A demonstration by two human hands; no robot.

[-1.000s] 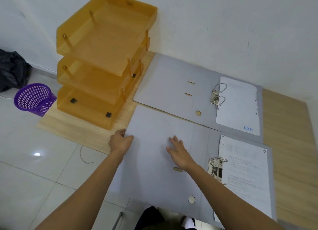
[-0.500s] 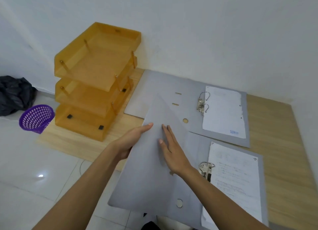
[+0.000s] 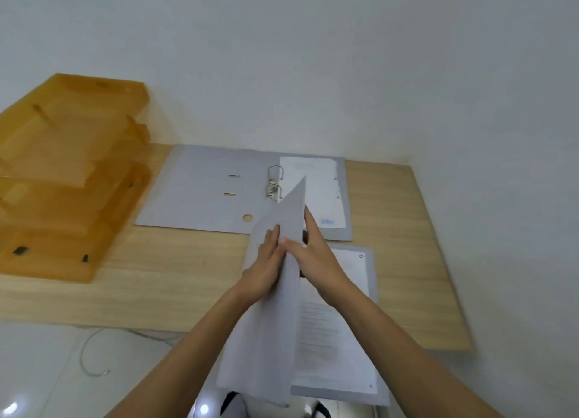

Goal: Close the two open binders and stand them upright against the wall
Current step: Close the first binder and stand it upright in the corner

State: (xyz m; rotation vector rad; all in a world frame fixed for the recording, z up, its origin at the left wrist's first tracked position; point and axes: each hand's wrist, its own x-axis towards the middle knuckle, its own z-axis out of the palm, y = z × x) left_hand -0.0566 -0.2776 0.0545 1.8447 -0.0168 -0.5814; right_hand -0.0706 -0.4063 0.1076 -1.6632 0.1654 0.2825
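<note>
The near grey binder (image 3: 269,333) lies at the table's front edge with its front cover raised almost vertical over its white pages (image 3: 332,333). My left hand (image 3: 264,267) presses flat against the cover's outer left face. My right hand (image 3: 313,258) holds the cover's upper edge from the right, thumb on the outer side and fingers behind it. The far grey binder (image 3: 203,192) lies fully open and flat against the white wall (image 3: 313,73), its metal ring mechanism (image 3: 274,182) and a white sheet (image 3: 322,192) showing.
An orange three-tier letter tray (image 3: 69,179) stands at the left of the wooden table (image 3: 401,245). A thin wire (image 3: 91,352) lies on the white tiled floor below the table's front edge. A wall corner bounds the table on the right.
Both hands have swung the near binder's cover up from nearly flat to almost vertical, moving right. My head has tilted up, so the purple basket and black bag have left the view.
</note>
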